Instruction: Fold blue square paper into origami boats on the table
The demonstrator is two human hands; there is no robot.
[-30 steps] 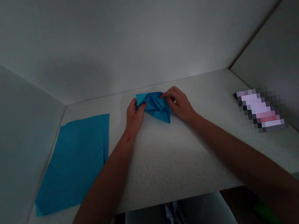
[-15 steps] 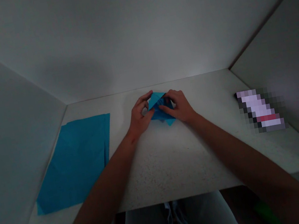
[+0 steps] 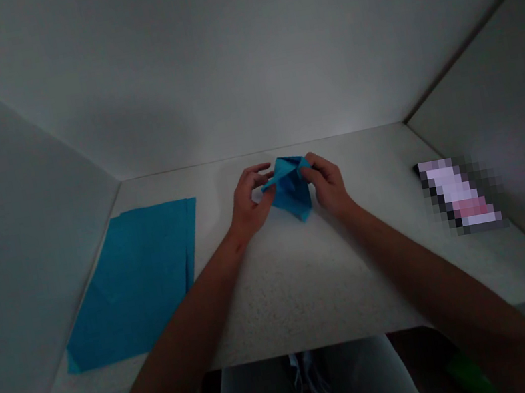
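Observation:
A small piece of folded blue paper (image 3: 293,192) is held up between both hands near the back of the white tabletop. Its layers stand partly apart, and one corner points down toward me. My left hand (image 3: 250,200) pinches the left edge between thumb and a finger, while its other fingers stretch out behind. At the upper right corner, my right hand (image 3: 327,182) grips the paper between thumb and curled fingers. Inner folds of the paper lie in shadow and are hard to make out.
A stack of flat blue paper sheets (image 3: 130,281) lies on the left of the tabletop (image 3: 305,297), partly under my left forearm. On the right rests a phone-shaped object (image 3: 459,192), blurred by pixels. Pale walls enclose the back and both sides.
The folded paper has turned and its shape has opened out, with a corner hanging lower. My right hand has moved slightly right and now pinches the upper right corner.

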